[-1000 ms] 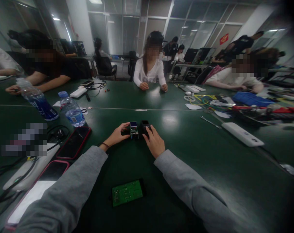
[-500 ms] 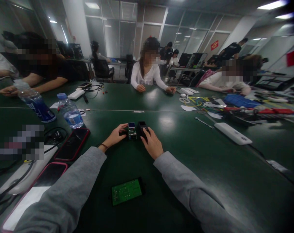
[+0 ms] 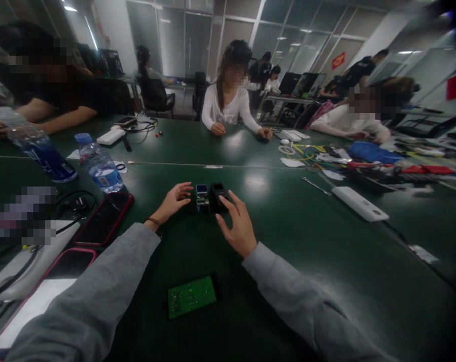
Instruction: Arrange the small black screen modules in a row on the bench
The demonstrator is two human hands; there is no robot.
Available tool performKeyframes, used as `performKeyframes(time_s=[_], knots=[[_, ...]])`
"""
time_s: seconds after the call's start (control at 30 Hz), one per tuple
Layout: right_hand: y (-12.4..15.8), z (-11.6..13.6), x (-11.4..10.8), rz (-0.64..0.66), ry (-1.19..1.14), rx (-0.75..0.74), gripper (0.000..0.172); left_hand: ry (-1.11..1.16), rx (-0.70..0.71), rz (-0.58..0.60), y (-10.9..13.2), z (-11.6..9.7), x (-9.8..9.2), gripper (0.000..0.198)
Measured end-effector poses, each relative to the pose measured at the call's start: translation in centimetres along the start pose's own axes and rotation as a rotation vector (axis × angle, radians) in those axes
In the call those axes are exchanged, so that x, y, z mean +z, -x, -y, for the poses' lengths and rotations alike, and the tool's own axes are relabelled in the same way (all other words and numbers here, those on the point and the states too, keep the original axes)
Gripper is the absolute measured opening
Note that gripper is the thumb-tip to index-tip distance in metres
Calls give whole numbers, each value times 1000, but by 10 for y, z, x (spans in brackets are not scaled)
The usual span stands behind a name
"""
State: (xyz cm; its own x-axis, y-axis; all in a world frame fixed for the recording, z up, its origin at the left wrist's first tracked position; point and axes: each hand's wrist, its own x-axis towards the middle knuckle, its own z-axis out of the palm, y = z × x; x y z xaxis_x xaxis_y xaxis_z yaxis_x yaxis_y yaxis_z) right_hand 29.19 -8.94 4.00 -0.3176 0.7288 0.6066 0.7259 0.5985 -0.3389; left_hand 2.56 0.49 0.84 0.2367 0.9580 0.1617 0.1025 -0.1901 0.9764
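A small circuit-board module (image 3: pixel 202 199) with a little screen at its top sits on the dark green table (image 3: pixel 288 241). Right beside it is a black box-shaped device (image 3: pixel 217 195) with a small dark window. My left hand (image 3: pixel 174 201) is just left of the module, fingers spread, holding nothing. To the right of the black device, my right hand (image 3: pixel 238 224) has its fingers apart; whether a fingertip still touches the device I cannot tell. Nearer to me lies a flat green circuit board (image 3: pixel 192 296) in a dark frame.
Two plastic bottles (image 3: pixel 101 166), phones (image 3: pixel 105 218) and cables crowd the left. On the right are a wrench (image 3: pixel 316 186), a white power strip (image 3: pixel 359 203) and a pile of tools and wires (image 3: pixel 378 161). Several people sit around the table, one person (image 3: pixel 231 100) directly opposite.
My right hand has loosened from the black device and drawn back toward me, its fingers spreading. My left hand has moved slightly left, away from the module. The view has shifted a little.
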Motion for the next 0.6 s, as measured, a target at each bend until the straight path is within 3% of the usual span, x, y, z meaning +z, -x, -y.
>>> performKeyframes(time_s=[0.13,0.3,0.4,0.5,0.6], knots=[[-9,-35,20,168,36,13,61,-97,-2,68,4,-11,2,76],[-8,-38,33,237,36,14,56,-127,16,83,4,-10,3,78],[-9,-24,24,151,15,55,54,-123,15,78,4,-8,3,77],[-7,8,0,109,-163,60,53,-107,17,71,4,-9,3,73],[8,51,-25,427,-418,-156,68,-95,21,63,4,-10,4,71]])
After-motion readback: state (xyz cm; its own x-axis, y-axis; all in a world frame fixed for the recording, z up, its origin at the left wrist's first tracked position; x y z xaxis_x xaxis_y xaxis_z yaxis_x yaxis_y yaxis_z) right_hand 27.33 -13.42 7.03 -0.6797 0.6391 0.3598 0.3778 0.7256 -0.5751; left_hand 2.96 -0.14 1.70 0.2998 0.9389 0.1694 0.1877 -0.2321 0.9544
